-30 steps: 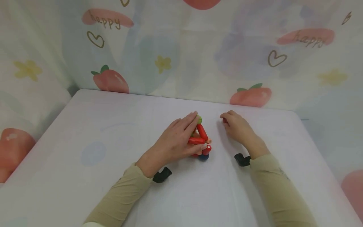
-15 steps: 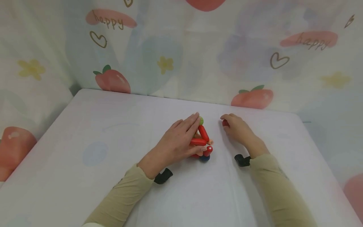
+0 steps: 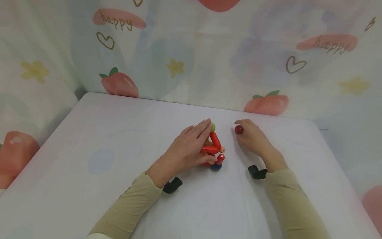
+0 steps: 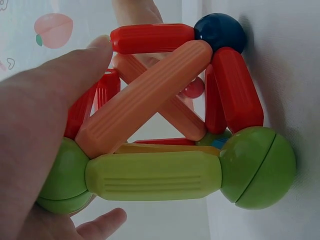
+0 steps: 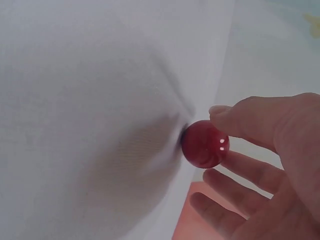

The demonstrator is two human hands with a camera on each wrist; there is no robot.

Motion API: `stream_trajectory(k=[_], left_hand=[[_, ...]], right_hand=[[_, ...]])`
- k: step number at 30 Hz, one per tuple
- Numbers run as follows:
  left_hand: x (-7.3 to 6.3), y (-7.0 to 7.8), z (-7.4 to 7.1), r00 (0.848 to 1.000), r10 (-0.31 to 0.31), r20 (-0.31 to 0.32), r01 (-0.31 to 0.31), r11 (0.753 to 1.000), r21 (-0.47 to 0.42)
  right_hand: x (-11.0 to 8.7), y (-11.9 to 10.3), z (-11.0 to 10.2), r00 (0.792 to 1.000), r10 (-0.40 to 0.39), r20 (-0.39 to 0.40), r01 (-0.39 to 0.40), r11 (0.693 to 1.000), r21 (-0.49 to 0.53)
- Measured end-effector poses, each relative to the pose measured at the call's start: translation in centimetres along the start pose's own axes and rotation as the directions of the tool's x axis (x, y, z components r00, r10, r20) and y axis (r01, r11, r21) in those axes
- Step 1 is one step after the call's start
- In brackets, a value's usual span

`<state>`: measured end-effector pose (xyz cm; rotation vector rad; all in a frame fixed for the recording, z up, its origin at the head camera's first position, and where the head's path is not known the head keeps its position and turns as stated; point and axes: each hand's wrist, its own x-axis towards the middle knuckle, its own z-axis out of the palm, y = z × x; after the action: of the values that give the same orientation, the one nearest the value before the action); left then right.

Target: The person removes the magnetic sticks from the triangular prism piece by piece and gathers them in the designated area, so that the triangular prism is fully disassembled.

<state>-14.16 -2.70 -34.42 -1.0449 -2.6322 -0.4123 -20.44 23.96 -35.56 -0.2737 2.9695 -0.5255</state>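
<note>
My left hand (image 3: 186, 147) grips a frame of magnetic building sticks and balls (image 3: 213, 149) standing on the table. In the left wrist view, thumb and fingers hold its left side. That view shows a dark blue ball (image 4: 220, 32), a green ball (image 4: 257, 167), a lime stick (image 4: 152, 176), an orange stick (image 4: 145, 97) and several red sticks (image 4: 237, 90). Part of the frame is hidden behind the hand. To the right of it, my right hand (image 3: 252, 137) pinches a glossy dark red ball (image 5: 205, 144) between thumb and fingers, close to the white tabletop.
A white cloth (image 3: 125, 159) covers the table. Behind its far edge hangs a patterned curtain (image 3: 203, 73) with strawberries and hearts. Black angled pieces show at the left wrist (image 3: 173, 185) and the right wrist (image 3: 256, 172).
My right hand has turned and shifted slightly to the right, so the red ball now shows plainly. The left hand keeps its hold on the frame. The head view has shifted slightly.
</note>
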Motion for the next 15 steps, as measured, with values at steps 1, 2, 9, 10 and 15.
stream_trajectory(k=[1, 2, 9, 10, 15], left_hand=[[0.0, 0.0, 0.0, 1.0, 0.0, 0.001, 0.0, 1.0, -0.003], [0.0, 0.0, 0.0, 1.0, -0.001, 0.004, 0.001, 1.0, -0.004], [0.0, 0.0, 0.1, 1.0, -0.007, 0.006, 0.007, 1.0, 0.0], [0.0, 0.0, 0.1, 1.0, -0.009, 0.008, 0.009, 1.0, -0.001], [0.0, 0.0, -0.1, 0.999, -0.021, 0.032, 0.02, 1.0, 0.011]], right_hand=[[-0.1, -0.1, -0.1, 1.0, -0.003, -0.011, 0.003, 1.0, 0.004], [-0.2, -0.1, -0.1, 1.0, -0.009, -0.023, 0.009, 1.0, 0.004], [-1.5, -1.1, -0.3, 0.99, -0.034, -0.134, 0.038, 0.999, 0.025], [-1.8, -1.4, -0.3, 0.987, -0.036, -0.156, 0.042, 0.999, 0.034], [-3.4, -3.2, -0.2, 0.953, -0.11, -0.282, 0.141, 0.986, 0.093]])
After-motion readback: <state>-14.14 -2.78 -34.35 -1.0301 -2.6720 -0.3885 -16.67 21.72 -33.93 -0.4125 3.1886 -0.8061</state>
